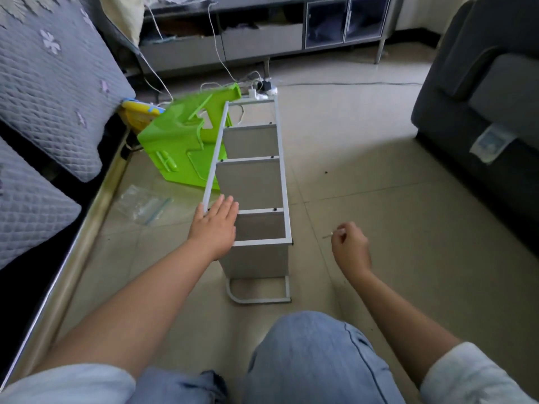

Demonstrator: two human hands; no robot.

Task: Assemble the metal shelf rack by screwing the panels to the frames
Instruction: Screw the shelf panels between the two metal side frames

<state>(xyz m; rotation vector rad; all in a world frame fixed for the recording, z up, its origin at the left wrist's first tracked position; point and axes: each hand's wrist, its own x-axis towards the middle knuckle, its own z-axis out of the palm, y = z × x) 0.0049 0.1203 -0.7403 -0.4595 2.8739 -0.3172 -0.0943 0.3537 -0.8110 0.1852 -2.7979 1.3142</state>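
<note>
I judge I am in the fastening step: the shelf rack [250,182] lies on its side on the tiled floor [364,185], running from near to far just left of centre, with its grey panels [248,182] standing between the two white frames [281,158]. Dark screw heads already show along the right frame at several panel joints, so the work looks well along.

My left hand [215,223] reaches forward with the arm almost straight, fingers [226,204] extended and together, palm laid flat on the near part of the left frame, steadying it. My right hand [350,243] hovers above the floor, just to the right of the rack's near end and apart from it. Its fingers are curled, pinching a thin metal piece [328,236], a small tool or a screw; I cannot tell which.

The next move, I think, calls for carrying that piece to an unfastened joint while the left hand presses the frame against the panels so the holes line up.

A green plastic stool [175,141] lies tipped just left of the rack.
</note>
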